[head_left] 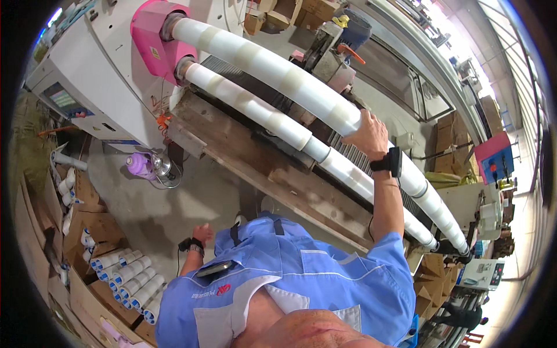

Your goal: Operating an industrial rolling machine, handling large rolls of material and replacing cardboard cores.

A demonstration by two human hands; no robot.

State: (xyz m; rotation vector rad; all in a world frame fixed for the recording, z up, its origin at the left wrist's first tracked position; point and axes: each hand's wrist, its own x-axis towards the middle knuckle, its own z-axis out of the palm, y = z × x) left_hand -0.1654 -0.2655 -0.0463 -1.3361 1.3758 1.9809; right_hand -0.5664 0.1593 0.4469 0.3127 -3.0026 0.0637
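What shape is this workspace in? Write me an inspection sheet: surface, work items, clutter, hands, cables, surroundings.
Surface: brown ledge below the rolls, stained and worn.
Work items: far white roll and near white roll, both running from the pink housing; the near one shows a grey band.
Clutter: purple container beside a shiny metal vessel; white tubes with blue ends, stacked at lower left.
Hands: right hand lies on the far roll; left hand is apart from both rolls.
Cables: orange cord by the white cabinet; dark cable near the left hand.
Surroundings: cardboard boxes at right.
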